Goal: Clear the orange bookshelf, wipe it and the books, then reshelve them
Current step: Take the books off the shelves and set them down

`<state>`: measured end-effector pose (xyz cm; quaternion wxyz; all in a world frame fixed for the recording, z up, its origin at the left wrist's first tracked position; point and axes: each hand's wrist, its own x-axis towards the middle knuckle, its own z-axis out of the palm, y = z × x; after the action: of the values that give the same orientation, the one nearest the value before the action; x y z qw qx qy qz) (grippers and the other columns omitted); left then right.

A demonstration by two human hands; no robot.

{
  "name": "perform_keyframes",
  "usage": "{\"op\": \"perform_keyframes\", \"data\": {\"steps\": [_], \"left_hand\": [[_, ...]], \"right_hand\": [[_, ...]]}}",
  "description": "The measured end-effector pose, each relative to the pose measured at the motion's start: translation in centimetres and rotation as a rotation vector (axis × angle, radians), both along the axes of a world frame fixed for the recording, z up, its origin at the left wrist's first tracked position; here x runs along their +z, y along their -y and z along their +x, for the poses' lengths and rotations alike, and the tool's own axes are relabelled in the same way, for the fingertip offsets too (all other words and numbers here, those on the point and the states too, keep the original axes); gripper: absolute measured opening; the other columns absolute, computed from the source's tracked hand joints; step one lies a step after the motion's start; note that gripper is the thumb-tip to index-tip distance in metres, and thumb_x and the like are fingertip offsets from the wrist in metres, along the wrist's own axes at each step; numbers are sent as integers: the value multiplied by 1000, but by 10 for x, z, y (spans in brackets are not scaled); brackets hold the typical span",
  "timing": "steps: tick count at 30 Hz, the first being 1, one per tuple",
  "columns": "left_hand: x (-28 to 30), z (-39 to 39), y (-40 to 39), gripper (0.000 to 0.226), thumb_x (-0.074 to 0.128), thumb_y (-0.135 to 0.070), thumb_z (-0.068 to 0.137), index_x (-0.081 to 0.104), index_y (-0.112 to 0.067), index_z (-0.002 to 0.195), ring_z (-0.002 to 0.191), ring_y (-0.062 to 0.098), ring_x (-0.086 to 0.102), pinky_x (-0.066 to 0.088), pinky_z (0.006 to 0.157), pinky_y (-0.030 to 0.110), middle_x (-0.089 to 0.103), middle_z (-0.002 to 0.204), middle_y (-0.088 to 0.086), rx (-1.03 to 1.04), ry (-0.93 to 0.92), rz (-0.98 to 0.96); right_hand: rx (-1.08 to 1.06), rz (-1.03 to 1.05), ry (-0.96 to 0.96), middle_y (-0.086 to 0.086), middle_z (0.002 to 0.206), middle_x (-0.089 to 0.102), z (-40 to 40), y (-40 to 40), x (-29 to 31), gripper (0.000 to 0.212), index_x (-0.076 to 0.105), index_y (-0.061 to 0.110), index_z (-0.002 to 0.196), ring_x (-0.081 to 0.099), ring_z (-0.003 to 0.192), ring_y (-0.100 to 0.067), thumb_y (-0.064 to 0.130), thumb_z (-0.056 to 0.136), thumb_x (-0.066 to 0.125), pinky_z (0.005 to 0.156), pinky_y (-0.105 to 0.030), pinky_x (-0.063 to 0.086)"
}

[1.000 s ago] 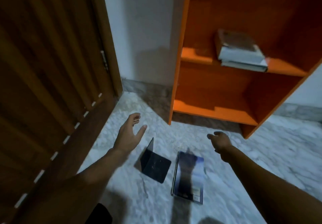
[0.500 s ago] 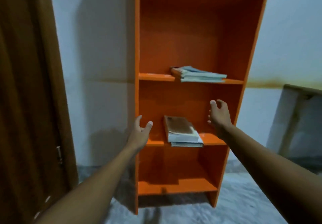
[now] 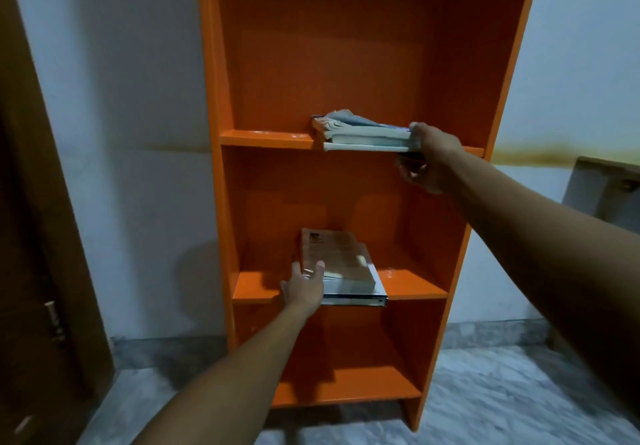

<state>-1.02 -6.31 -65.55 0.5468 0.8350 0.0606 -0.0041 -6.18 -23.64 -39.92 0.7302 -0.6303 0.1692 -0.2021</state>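
Head view: everything below is placed against the tall orange wooden bookshelf (image 3: 346, 46), which stands upright on the pale marble floor (image 3: 502, 392) with its back to the white wall (image 3: 121, 98).
Surroundings: the brown wooden door (image 3: 31, 237) is well to the left of the bookshelf; a grey slab (image 3: 602, 195) leans on the wall to its right, below a brown stain band (image 3: 540, 157).
Shelf boards: three are visible, upper, middle and bottom; the bottom one (image 3: 346, 389) carries nothing.
Open room: bare wall lies between door and bookshelf; the left parts of the upper and middle boards are bare, and the bay above the upper board is tall.
Book stacks: two, both lying flat.
Upper stack (image 3: 363, 133): on the upper board, right of centre, with curled pale-blue covers on top; the lowest book's edge overhangs the front lip. I make out roughly three books.
Lower stack (image 3: 343, 268): on the middle board, left of centre, a tan-covered book on top of lighter ones, the bottom one jutting over the front edge; exact count unclear.
Hands: two, bare-armed.
Right hand (image 3: 429, 157): at the right end of the upper stack, thumb on top, fingers curled beneath the board edge, pinching the books.
Left hand (image 3: 304, 289): at the front left corner of the lower stack, thumb on the tan cover, fingers spread along the side, not yet closed round it.
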Motion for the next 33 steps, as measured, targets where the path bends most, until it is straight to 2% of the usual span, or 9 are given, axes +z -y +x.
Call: {"op": "perform_keyframes", "data": {"steps": [4, 7, 12, 15, 19, 24, 28, 31, 33], "left_hand": [[-12, 4, 17, 75, 44, -72, 90, 30, -30, 150, 106, 38, 64, 62, 78, 47, 55, 130, 14, 120, -57, -27], [-11, 2, 26, 62, 54, -53, 96, 33, -26, 148, 90, 34, 69, 60, 56, 34, 52, 124, 12, 173, -95, -258], [-11, -2, 36, 29, 60, -24, 98, 46, -21, 123, 104, 31, 62, 57, 89, 49, 59, 121, 10, 214, -152, -638], [-16, -15, 29, 29, 60, -24, 97, 47, -26, 123, 103, 31, 65, 57, 90, 52, 61, 121, 11, 171, -134, -677], [-18, -51, -11, 61, 66, -26, 95, 36, -34, 148, 104, 33, 66, 57, 92, 53, 59, 129, 10, 42, -166, -726], [-9, -72, -61, 42, 73, -19, 89, 50, -16, 123, 109, 44, 61, 50, 100, 59, 56, 121, 22, -89, -396, -783], [2, -70, -61, 30, 76, -19, 87, 54, -13, 106, 109, 42, 61, 51, 100, 58, 59, 116, 24, -132, -424, -786], [1, -66, -54, 39, 77, -23, 86, 55, -8, 115, 109, 40, 63, 52, 98, 57, 64, 118, 24, -121, -393, -785], [-4, -66, -54, 40, 77, -21, 85, 55, -7, 115, 107, 40, 62, 51, 98, 58, 63, 117, 24, -119, -384, -808]], "right_hand": [[-3, 61, 31, -12, 103, 66, 11, 3, -2, 42, 49, 15, 135, 65, 67, -16, 23, 95, 57, 52, -23, 54], [-14, 122, 94, -13, 108, 64, 11, 1, -7, 51, 42, 19, 143, 67, 70, -18, 22, 94, 56, 50, -25, 55], [-9, 203, 174, -17, 118, 60, -9, -12, -14, 54, 36, 18, 147, 68, 78, -22, 17, 96, 54, 51, -27, 58], [16, 192, 174, -17, 111, 60, -27, -19, -17, 45, 43, 11, 139, 67, 73, -22, 14, 95, 56, 53, -28, 59], [125, 220, 125, -16, 104, 55, -50, -23, -28, 26, 54, 3, 119, 64, 82, -27, 10, 94, 61, 65, -34, 61], [242, 253, 66, -12, 121, 60, -57, -33, -41, 7, 60, 10, 98, 65, 101, -31, 14, 94, 64, 63, -39, 59], [161, 287, 117, -9, 113, 72, -57, -46, -53, 17, 65, 7, 106, 72, 95, -28, 16, 92, 69, 74, -47, 61], [130, 242, 206, -5, 85, 71, -73, -50, -76, 32, 58, 1, 124, 70, 59, -11, 8, 94, 64, 52, -29, 58], [140, 179, 253, -8, 101, 72, -87, -44, -95, 36, 54, 4, 131, 73, 72, -13, 6, 95, 62, 58, -28, 58]]}}
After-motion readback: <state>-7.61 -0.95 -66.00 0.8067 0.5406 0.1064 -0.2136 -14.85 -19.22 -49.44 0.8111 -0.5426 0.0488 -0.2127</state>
